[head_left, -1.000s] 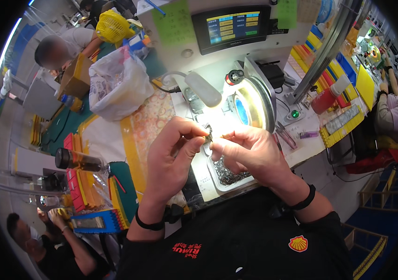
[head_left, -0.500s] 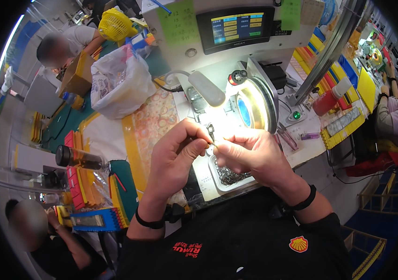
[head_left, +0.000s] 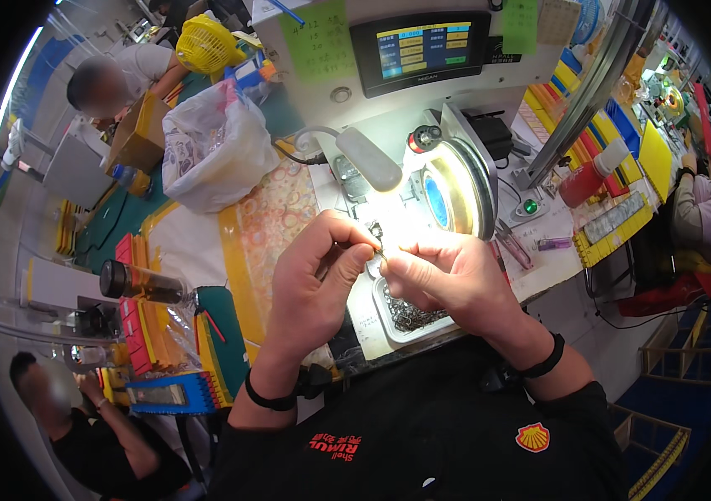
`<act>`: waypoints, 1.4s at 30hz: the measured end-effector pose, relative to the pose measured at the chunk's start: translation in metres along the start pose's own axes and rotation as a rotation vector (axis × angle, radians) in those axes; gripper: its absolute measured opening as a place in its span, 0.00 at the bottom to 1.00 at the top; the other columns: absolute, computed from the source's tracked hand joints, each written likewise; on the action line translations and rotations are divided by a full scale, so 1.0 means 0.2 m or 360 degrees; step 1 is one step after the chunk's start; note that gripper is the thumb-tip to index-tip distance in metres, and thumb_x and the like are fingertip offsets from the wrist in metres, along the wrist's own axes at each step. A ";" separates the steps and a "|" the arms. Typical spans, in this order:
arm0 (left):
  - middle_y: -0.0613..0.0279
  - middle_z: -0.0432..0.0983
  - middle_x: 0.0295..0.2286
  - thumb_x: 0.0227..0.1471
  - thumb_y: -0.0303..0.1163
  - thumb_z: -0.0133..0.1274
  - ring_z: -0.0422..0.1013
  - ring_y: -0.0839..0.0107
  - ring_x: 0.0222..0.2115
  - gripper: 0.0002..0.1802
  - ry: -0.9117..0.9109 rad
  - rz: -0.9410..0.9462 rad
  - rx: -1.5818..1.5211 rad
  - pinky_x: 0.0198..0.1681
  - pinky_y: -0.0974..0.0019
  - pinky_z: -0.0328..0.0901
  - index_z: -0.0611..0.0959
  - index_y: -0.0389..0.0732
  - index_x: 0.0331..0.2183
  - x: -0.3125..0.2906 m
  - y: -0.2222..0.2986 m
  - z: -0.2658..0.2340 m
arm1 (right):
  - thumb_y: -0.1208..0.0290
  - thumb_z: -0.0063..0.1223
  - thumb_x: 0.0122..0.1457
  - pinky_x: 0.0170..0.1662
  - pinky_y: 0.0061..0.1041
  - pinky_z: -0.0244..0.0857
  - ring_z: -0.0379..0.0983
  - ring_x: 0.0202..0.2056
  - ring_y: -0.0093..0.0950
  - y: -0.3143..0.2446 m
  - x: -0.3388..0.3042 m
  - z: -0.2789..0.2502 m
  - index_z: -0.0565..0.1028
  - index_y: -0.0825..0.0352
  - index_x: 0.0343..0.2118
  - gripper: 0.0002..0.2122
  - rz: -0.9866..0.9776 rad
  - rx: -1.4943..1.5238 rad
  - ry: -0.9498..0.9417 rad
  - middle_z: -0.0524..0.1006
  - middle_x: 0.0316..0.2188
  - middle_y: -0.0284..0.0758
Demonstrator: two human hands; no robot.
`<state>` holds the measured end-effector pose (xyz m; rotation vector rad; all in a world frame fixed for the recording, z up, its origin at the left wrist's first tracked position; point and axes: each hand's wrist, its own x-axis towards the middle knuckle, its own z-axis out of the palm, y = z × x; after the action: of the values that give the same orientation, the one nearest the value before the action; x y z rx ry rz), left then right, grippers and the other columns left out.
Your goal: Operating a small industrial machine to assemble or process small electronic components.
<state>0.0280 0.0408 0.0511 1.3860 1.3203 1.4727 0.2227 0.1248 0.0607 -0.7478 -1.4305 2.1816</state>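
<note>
Under a bright lamp head point(head_left: 370, 159), my left hand point(head_left: 310, 288) and my right hand point(head_left: 460, 280) almost meet at the fingertips. Thumb and forefinger of each are pinched together on a small thin piece point(head_left: 383, 254), too tiny and glare-washed for its kind to show. Just beyond the fingertips sits a small dark fixture part point(head_left: 375, 228) of the machine. Close below my right hand lies a white tray point(head_left: 410, 336) of small dark metal pieces point(head_left: 404, 312). To the right of the fingertips stands a round wheel point(head_left: 476, 188) with a blue centre.
A machine housing with a screen point(head_left: 422, 52) rises behind. A red bottle point(head_left: 585, 184), tweezers point(head_left: 514, 244) and a purple lighter point(head_left: 552, 244) lie at the right. At the left are a white-bagged bin point(head_left: 214, 154) and a dark-lidded jar point(head_left: 143, 282). Other people sit on both sides.
My hands stay nearly in place; the fingertips and the thin piece between them have shifted very slightly. At the lower left, a person's head has moved a little.
</note>
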 end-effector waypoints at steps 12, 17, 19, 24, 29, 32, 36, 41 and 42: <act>0.67 0.71 0.35 0.67 0.22 0.54 0.69 0.82 0.34 0.02 -0.0041 0.0035 0.0307 0.39 0.76 0.64 0.78 0.34 0.39 0.00 0.00 -0.02 | 0.68 0.62 0.67 0.29 0.15 0.59 0.66 0.25 0.11 -0.02 0.00 0.04 0.80 0.77 0.41 0.13 -0.0090 -0.0142 0.0103 0.77 0.27 0.27; 0.66 0.71 0.35 0.66 0.22 0.54 0.69 0.80 0.35 0.01 -0.0063 0.0082 0.0404 0.41 0.75 0.65 0.78 0.34 0.39 0.00 0.00 -0.02 | 0.67 0.62 0.66 0.31 0.15 0.62 0.69 0.29 0.11 0.03 0.02 0.01 0.80 0.76 0.43 0.14 -0.0085 -0.0145 0.0071 0.79 0.29 0.27; 0.66 0.71 0.35 0.66 0.21 0.54 0.70 0.80 0.35 0.01 -0.0074 0.0085 0.0413 0.41 0.75 0.65 0.78 0.34 0.39 0.00 0.00 -0.01 | 0.65 0.62 0.66 0.34 0.14 0.66 0.72 0.32 0.10 0.03 0.02 -0.01 0.82 0.75 0.44 0.15 -0.0063 -0.0148 0.0044 0.81 0.31 0.28; 0.66 0.71 0.35 0.67 0.22 0.53 0.68 0.81 0.34 0.02 -0.0080 0.0115 0.0386 0.40 0.75 0.64 0.78 0.35 0.39 0.00 -0.01 -0.02 | 0.63 0.61 0.67 0.28 0.13 0.61 0.69 0.27 0.09 0.02 0.02 -0.03 0.82 0.70 0.40 0.12 0.0037 -0.0041 -0.0098 0.78 0.28 0.24; 0.67 0.70 0.35 0.68 0.24 0.52 0.68 0.81 0.34 0.03 -0.0085 0.0055 0.0258 0.40 0.76 0.64 0.77 0.35 0.39 -0.01 -0.03 -0.02 | 0.68 0.61 0.67 0.25 0.14 0.52 0.61 0.23 0.11 0.00 0.01 0.00 0.78 0.75 0.41 0.11 0.0103 0.0157 -0.0069 0.73 0.25 0.25; 0.67 0.70 0.35 0.68 0.24 0.52 0.68 0.81 0.34 0.03 -0.0073 0.0046 0.0226 0.40 0.76 0.64 0.77 0.35 0.39 -0.01 -0.02 -0.01 | 0.69 0.61 0.67 0.25 0.14 0.51 0.61 0.23 0.11 0.01 0.01 0.01 0.79 0.75 0.40 0.11 0.0062 0.0089 -0.0019 0.73 0.24 0.25; 0.66 0.70 0.35 0.67 0.22 0.53 0.68 0.81 0.35 0.01 -0.0060 0.0074 0.0322 0.41 0.75 0.64 0.77 0.35 0.39 -0.01 -0.01 -0.01 | 0.62 0.61 0.67 0.29 0.13 0.61 0.70 0.27 0.10 0.04 0.02 -0.02 0.82 0.71 0.42 0.14 -0.0060 -0.0126 -0.0032 0.79 0.28 0.27; 0.66 0.70 0.35 0.66 0.21 0.53 0.67 0.80 0.35 0.01 -0.0058 0.0125 0.0411 0.41 0.75 0.64 0.77 0.35 0.39 0.00 -0.01 -0.01 | 0.63 0.60 0.66 0.27 0.13 0.58 0.67 0.25 0.10 0.00 0.01 -0.01 0.81 0.70 0.38 0.13 -0.0021 -0.0071 -0.0036 0.76 0.25 0.25; 0.65 0.70 0.35 0.66 0.21 0.53 0.68 0.79 0.34 0.01 -0.0060 0.0149 0.0447 0.40 0.75 0.64 0.77 0.35 0.38 0.00 -0.01 -0.01 | 0.63 0.59 0.66 0.26 0.14 0.56 0.65 0.23 0.10 -0.01 0.01 -0.01 0.80 0.69 0.36 0.12 0.0008 -0.0004 -0.0065 0.74 0.23 0.24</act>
<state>0.0266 0.0402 0.0493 1.6656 1.4999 1.3509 0.2226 0.1285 0.0603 -0.7124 -1.4528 2.2109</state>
